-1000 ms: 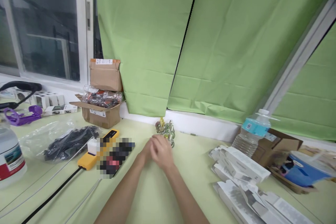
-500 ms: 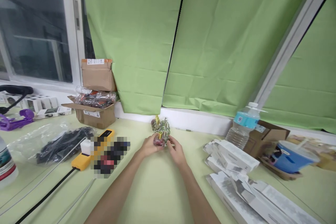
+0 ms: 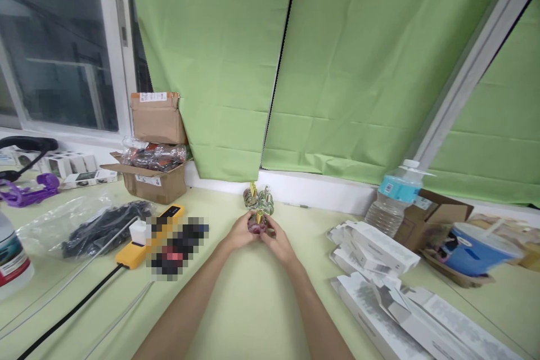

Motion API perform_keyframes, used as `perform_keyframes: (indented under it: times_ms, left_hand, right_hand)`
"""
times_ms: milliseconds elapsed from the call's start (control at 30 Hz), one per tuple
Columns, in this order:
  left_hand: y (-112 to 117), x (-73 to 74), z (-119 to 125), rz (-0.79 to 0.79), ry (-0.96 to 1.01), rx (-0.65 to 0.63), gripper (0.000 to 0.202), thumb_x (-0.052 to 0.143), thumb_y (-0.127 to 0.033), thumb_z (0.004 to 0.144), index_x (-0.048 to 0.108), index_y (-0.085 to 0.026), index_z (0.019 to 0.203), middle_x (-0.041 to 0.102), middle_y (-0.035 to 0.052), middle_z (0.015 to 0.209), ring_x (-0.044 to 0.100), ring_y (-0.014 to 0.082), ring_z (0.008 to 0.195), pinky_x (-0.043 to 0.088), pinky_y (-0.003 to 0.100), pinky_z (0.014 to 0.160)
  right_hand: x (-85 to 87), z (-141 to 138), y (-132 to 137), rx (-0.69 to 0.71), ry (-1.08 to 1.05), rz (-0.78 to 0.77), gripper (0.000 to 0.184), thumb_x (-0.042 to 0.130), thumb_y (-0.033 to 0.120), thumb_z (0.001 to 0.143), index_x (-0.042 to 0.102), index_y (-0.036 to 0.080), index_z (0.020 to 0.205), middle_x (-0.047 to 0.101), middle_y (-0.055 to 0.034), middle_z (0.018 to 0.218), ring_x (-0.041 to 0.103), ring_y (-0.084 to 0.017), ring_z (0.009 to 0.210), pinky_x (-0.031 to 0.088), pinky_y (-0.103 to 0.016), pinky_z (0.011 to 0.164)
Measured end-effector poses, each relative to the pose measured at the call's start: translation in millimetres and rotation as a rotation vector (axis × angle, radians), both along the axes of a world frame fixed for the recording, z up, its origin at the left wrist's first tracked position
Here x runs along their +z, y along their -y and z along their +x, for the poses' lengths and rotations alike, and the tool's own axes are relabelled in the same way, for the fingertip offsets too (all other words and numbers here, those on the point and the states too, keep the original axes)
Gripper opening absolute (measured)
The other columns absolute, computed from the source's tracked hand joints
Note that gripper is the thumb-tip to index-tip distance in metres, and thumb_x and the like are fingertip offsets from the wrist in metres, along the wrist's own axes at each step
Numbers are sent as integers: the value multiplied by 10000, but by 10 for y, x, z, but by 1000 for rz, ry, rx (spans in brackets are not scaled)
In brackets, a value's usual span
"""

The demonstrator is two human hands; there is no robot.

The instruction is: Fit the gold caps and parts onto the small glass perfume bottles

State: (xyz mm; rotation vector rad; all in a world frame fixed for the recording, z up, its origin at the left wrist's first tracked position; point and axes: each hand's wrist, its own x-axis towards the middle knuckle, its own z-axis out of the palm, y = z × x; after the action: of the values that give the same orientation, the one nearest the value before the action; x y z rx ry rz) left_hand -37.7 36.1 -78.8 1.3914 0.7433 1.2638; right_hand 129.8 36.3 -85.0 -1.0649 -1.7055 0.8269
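Observation:
Between my two hands is a small purplish, rounded, glass-like object [image 3: 256, 225] with a gold-coloured piece standing up on top. My left hand [image 3: 240, 232] curls around its left side. Fingers of my right hand [image 3: 277, 237] close on it from the right, the thumb at its front. Just beyond the fingertips, two similar small objects stand side by side: a brownish one with a gold top [image 3: 250, 197] and a greenish one with a silvery top [image 3: 266, 201]. The palms and the underside of the purplish object are hidden.
White flattened cartons [image 3: 375, 253], a water bottle [image 3: 394, 202] and a blue cup [image 3: 476, 253] stand right. Left are a yellow power strip [image 3: 133, 255], a bagged black bundle [image 3: 105, 228], cables and cardboard boxes [image 3: 156, 185]. A pen [image 3: 296, 205] lies near the wall.
My right hand has come away from a greenish object beside the purplish one and moved slightly left onto the purplish one. That greenish object no longer shows in front.

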Motion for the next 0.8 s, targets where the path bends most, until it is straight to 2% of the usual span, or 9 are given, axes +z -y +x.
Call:
perform_keyframes:
  times_ms: [133, 300, 500, 800]
  left_hand:
    - [-39, -30, -37, 50, -37, -55, 789, 878, -153, 532, 531, -210, 1239, 667, 113, 1171, 666, 255, 1031, 489, 423, 977]
    - [-76, -44, -68, 33, -37, -82, 816, 903, -161, 489, 526, -180, 1212, 673, 130, 1143, 671, 267, 1009, 493, 432, 961]
    - [-70, -36, -85, 51, -110, -3, 825, 929, -219, 459, 541, -177, 1186, 673, 118, 1117, 665, 268, 994, 490, 436, 957]
    - [-11, 32, -81, 71, -87, 56, 831, 938, -236, 438, 565, -172, 1177, 677, 112, 1097, 659, 267, 987, 494, 437, 940]
  right_hand:
    - [21, -26, 35, 25, -30, 7, 766, 757, 380, 702, 499, 226, 1407, 620, -95, 1301, 615, -269, 1109, 485, -413, 973]
    - [15, -27, 18, 34, -60, 42, 733, 780, 417, 692, 553, 215, 1359, 648, -95, 1261, 633, -268, 1065, 499, -417, 952]
    - [14, -22, 35, 8, -51, 52, 730, 770, 425, 709, 550, 209, 1371, 659, -95, 1257, 648, -257, 1035, 499, -415, 956]
    - [45, -10, 61, 35, -94, 33, 692, 761, 423, 717, 584, 186, 1342, 672, -97, 1242, 652, -278, 1049, 495, -436, 960]
